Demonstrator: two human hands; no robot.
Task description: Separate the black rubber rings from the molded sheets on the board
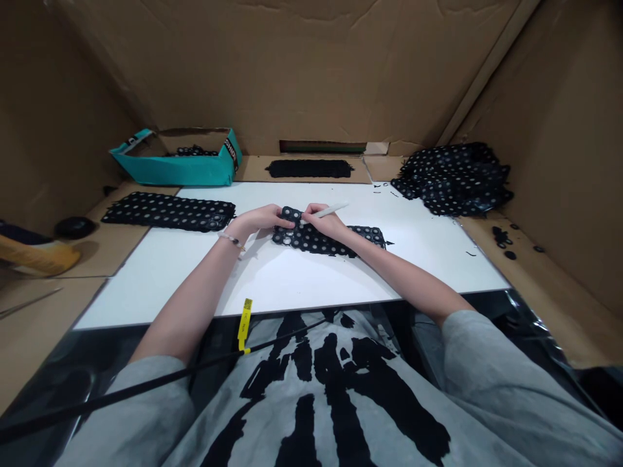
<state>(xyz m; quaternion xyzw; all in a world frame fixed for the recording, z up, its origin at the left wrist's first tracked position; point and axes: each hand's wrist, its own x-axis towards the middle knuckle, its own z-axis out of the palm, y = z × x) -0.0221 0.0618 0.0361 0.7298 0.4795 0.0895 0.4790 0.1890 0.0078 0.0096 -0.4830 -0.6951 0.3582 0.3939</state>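
Observation:
On the white board, a black sheet with rows of pale round dots [318,242] lies in front of me. My left hand [260,219] is closed on the left end of this sheet, where a piece rises with its dots facing me. Between the fingers of my right hand [327,224] is a slim white pen-shaped tool [335,209]. Its back end points up to the right, and its tip is at the raised piece, too small to make out. My right wrist passes over the sheet and hides part of it.
A similar dotted strip [170,211] lies at left, below a teal box [180,170] holding dotted pieces. A plain black strip [310,168] lies at the back. Dotted sheets [452,178] are piled at right, near black scraps [501,237]. Tweezers [30,302] and a yellow bottle [39,251] are far left.

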